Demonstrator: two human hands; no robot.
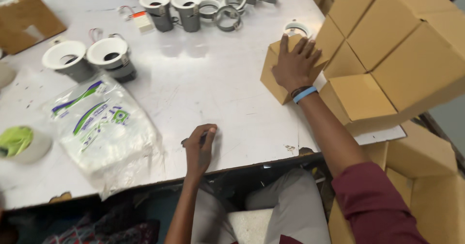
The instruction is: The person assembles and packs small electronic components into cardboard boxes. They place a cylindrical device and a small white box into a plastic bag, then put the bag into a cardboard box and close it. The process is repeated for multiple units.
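Right hand (296, 65) lay spread on one small box (272, 77) right of centre; left hand (199, 149) pinched a dark pen (202, 136); four white downlights (112, 55) stood upper left.

Small dark thing (201, 138) under left hand (199, 149): too hidden to tell. Small box (276, 74) top covered by right hand (295, 65). Green roll (19, 144) blurry, cut off at left edge. Big box stack (402, 45) cut off at right.

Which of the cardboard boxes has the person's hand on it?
The small box standing alone on the table, left of the stack. The right hand lies flat on its top; the stacked boxes go untouched.
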